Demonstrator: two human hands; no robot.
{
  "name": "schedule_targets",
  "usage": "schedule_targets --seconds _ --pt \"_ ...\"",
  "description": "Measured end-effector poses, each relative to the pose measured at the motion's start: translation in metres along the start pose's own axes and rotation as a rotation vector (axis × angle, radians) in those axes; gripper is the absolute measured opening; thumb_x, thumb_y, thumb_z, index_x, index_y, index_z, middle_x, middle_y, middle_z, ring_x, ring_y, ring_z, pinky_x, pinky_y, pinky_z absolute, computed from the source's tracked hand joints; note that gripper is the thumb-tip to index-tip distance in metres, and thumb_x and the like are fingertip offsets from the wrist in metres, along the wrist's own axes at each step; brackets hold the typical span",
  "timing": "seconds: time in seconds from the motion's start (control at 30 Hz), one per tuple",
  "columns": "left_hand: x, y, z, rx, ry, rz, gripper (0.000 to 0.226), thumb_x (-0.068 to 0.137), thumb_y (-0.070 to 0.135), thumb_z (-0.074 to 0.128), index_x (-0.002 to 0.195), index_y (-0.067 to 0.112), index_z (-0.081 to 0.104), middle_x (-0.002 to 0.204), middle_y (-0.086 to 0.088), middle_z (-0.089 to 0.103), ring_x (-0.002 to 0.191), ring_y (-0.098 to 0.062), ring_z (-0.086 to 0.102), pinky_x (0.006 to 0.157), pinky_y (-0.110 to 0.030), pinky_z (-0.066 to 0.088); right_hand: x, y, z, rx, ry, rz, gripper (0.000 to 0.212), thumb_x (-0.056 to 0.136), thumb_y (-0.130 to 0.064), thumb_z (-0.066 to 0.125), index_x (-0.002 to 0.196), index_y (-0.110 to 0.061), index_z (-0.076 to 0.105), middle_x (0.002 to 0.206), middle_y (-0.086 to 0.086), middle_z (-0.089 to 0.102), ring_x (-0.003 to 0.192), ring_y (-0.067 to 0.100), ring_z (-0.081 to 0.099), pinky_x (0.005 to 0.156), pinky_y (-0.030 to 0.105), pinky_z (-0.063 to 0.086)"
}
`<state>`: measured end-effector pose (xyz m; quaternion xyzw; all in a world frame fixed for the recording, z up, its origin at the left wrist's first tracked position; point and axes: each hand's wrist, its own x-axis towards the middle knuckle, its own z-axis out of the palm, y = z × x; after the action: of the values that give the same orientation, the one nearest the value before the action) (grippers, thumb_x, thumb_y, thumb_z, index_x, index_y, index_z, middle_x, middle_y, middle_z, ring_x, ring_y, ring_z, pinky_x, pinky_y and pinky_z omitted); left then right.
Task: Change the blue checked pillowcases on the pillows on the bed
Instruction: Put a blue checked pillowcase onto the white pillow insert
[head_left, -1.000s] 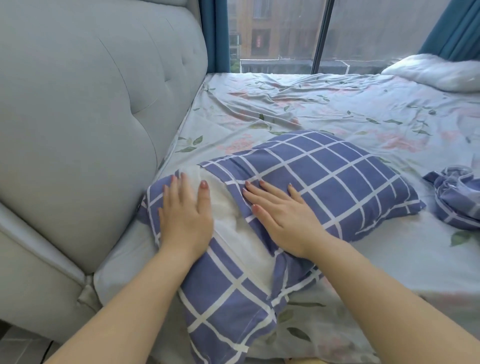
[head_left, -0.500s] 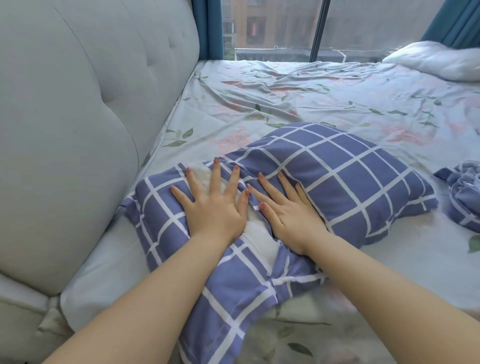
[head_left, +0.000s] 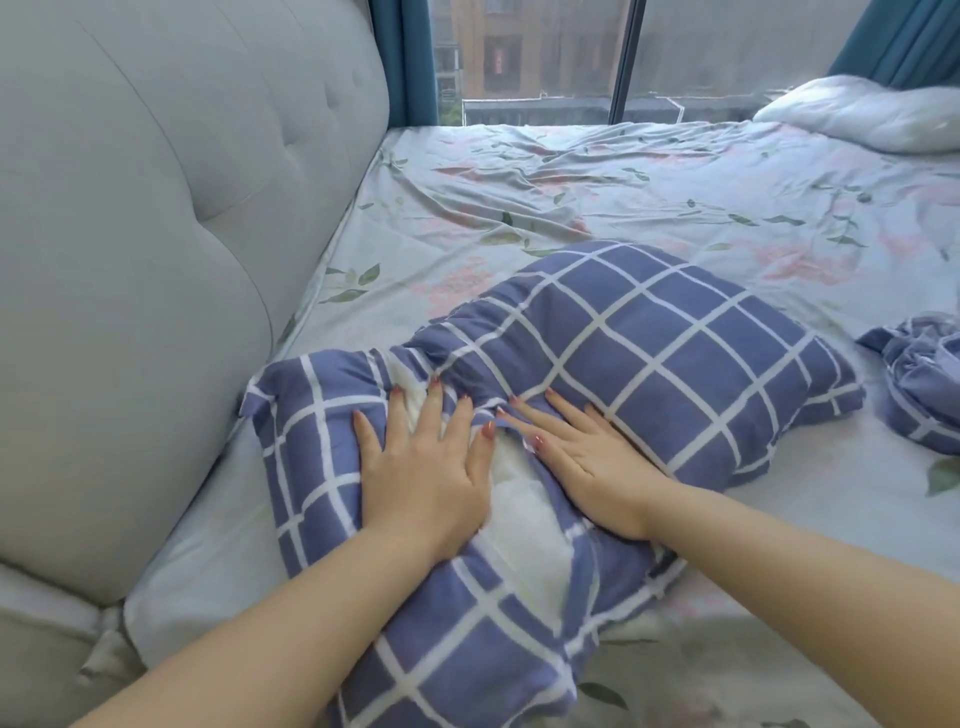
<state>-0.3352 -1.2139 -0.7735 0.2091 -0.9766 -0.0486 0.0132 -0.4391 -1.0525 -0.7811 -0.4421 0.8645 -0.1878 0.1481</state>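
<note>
A pillow in a blue checked pillowcase (head_left: 660, 353) lies on the bed near the headboard. The case gapes open along its near side, and the white pillow (head_left: 524, 519) shows through the gap. My left hand (head_left: 426, 467) lies flat with spread fingers across the left flap and the white pillow. My right hand (head_left: 576, 452) presses flat on the right flap, fingers straight, its fingertips close to those of the left. A second blue checked pillowcase (head_left: 919, 384) lies crumpled at the right edge.
A grey tufted headboard (head_left: 156, 260) stands along the left. The floral sheet (head_left: 571, 197) covers the bed (head_left: 857, 519). A bare white pillow (head_left: 872, 111) lies at the far right corner. A window (head_left: 545, 52) and teal curtains are behind.
My left hand slid right and forward from the left flap onto the gap, fingers spreading. The opening bunched up and narrowed between my hands. The view moved closer.
</note>
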Motion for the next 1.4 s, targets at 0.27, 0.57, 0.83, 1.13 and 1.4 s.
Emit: schedule_targets --seconds 0.27,0.57,0.83,1.13,1.4 --pt "0.073 0.014 0.014 0.007 -0.006 -0.081 0.064 0.098 0.059 0.005 0.157 0.036 0.008 0.166 0.007 -0.006 0.150 -0.037 -0.008 0.113 -0.064 -0.009 0.064 0.025 -0.007 0.007 0.063 0.026 0.037 0.107 -0.036 0.013 0.130 -0.059 -0.005 0.148 -0.033 0.003 0.149 0.006 -0.005 0.120 0.029 -0.004" --pt "0.053 0.018 0.011 0.017 -0.025 -0.037 0.064 0.099 0.056 0.004 0.158 0.030 0.009 0.166 0.006 -0.001 0.151 -0.030 -0.006 0.116 -0.060 -0.009 0.043 0.017 -0.005 -0.015 0.066 0.055 0.045 0.107 -0.034 0.013 0.152 -0.037 0.012 0.161 -0.017 0.012 0.150 0.008 0.000 0.117 0.027 -0.002" --pt "0.026 0.020 0.015 0.071 0.006 0.095 0.093 0.079 0.056 -0.018 0.155 0.022 0.023 0.164 0.000 0.015 0.151 -0.026 0.001 0.118 -0.055 -0.005 0.011 0.019 -0.004 -0.028 -0.037 -0.003 0.042 0.101 -0.047 0.005 0.139 -0.060 -0.003 0.152 -0.037 -0.002 0.143 -0.007 -0.011 0.118 0.025 -0.008" --pt "0.097 0.019 0.008 -0.059 -0.055 0.048 0.056 0.103 0.051 0.014 0.152 0.028 0.030 0.164 0.001 0.014 0.151 -0.030 -0.004 0.116 -0.060 -0.009 0.064 0.034 -0.001 -0.103 0.044 0.125 0.053 0.108 -0.032 0.022 0.155 -0.031 -0.002 0.163 -0.014 -0.004 0.149 0.008 -0.008 0.120 0.033 -0.002" --pt "-0.014 0.001 -0.008 -0.130 -0.005 0.127 0.060 0.099 0.050 0.002 0.156 0.037 0.015 0.165 0.013 -0.002 0.152 -0.019 -0.009 0.120 -0.055 -0.005 -0.026 0.004 0.000 0.268 0.169 0.059 0.042 0.105 -0.043 0.012 0.140 -0.048 0.034 0.153 -0.026 0.025 0.145 -0.004 0.010 0.121 0.028 0.005"
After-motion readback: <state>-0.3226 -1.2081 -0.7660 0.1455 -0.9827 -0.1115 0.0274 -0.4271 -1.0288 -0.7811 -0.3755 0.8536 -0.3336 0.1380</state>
